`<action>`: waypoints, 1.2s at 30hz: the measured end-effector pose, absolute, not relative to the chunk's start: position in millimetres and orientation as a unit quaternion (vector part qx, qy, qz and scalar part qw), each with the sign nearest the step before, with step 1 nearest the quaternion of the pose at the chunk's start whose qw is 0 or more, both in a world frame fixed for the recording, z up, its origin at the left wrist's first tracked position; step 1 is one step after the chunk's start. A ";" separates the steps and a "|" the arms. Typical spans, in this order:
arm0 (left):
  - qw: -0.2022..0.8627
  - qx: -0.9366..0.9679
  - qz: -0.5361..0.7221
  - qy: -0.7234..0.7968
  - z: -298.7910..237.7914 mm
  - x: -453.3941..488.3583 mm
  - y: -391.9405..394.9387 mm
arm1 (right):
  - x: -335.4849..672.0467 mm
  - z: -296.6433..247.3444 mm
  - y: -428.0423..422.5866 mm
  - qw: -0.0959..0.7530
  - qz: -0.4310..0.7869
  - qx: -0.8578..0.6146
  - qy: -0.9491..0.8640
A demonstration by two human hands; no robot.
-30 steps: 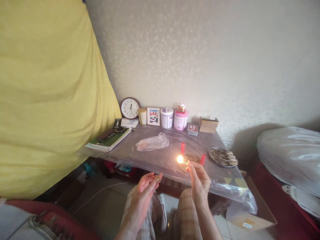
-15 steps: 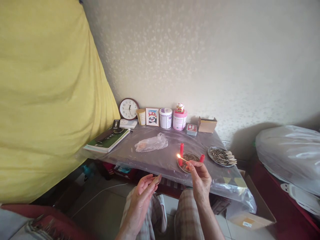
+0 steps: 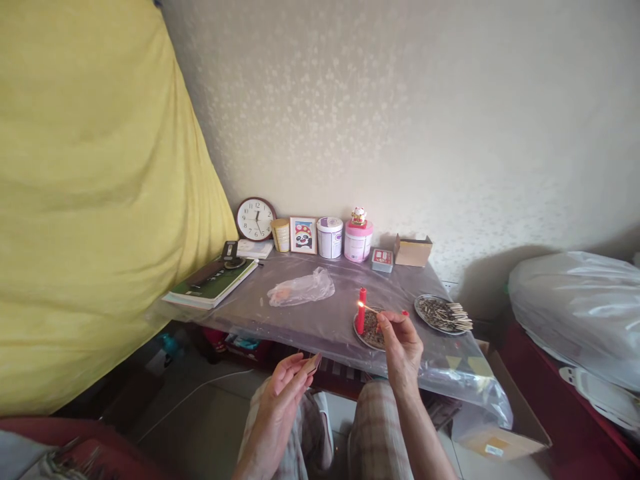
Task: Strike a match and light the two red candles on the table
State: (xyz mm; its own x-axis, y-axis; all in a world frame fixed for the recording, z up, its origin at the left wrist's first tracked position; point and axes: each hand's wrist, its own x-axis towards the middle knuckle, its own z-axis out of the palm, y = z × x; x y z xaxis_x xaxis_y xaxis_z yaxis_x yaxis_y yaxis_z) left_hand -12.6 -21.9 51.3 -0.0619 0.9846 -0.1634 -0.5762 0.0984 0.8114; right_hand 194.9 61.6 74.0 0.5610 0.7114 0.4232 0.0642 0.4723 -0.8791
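My right hand (image 3: 405,350) pinches a burning match (image 3: 371,309), its small flame pointing left. That flame overlaps the upper part of a tall red candle (image 3: 361,320); whether it touches the candle, I cannot tell. The candle stands upright on a round metal plate (image 3: 357,332) strewn with small dark bits. Behind my right fingers shows the top of another red candle (image 3: 405,313). Lower down, in front of the table edge, my left hand (image 3: 280,397) holds a small matchbox (image 3: 313,365) between thumb and fingers, mostly covered by them.
To the right, a second metal plate (image 3: 419,308) bears burnt sticks and several pale matches (image 3: 459,316). A crumpled plastic bag (image 3: 303,288) lies mid-table. Books (image 3: 213,283), a clock (image 3: 256,219), tins (image 3: 330,238) and an open cardboard box (image 3: 413,252) line the back and left.
My right hand has risen slightly, bringing the match flame up and rightward over the tall candle's upper part. The flame looks smaller. My left hand has barely moved.
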 end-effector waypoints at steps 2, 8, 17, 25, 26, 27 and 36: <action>0.629 0.263 0.618 0.391 50.8 -13.1 -21.8 | 193.9 74.5 65.7 0.753 0.225 -0.465 -0.407; 0.628 0.256 0.620 0.395 50.9 -14.7 -21.4 | 193.0 72.9 77.1 0.749 0.238 -0.472 -0.399; 0.632 0.244 0.616 0.402 46.3 -16.4 -16.9 | 194.8 69.5 92.4 0.739 0.211 -0.494 -0.406; 0.637 0.246 0.611 0.400 41.6 -18.3 -16.3 | 198.1 70.1 103.2 0.728 0.188 -0.518 -0.408; 0.637 0.246 0.611 0.401 41.2 -18.4 -16.2 | 198.7 69.8 104.0 0.726 0.187 -0.520 -0.409; 0.636 0.246 0.611 0.402 40.9 -18.4 -16.0 | 199.2 69.6 104.7 0.724 0.187 -0.522 -0.410; 0.623 0.240 0.612 0.424 41.2 -18.4 -14.4 | 201.2 70.0 109.5 0.716 0.177 -0.530 -0.418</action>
State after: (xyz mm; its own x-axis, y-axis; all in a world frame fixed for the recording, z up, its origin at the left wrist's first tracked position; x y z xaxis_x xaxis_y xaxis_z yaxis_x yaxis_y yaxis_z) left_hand -18.4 -14.4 41.2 -0.1092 0.9663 -0.2330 -0.5588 0.1342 0.8184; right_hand 201.2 109.5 70.0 0.5880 0.6961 0.4119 0.1899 0.3762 -0.9069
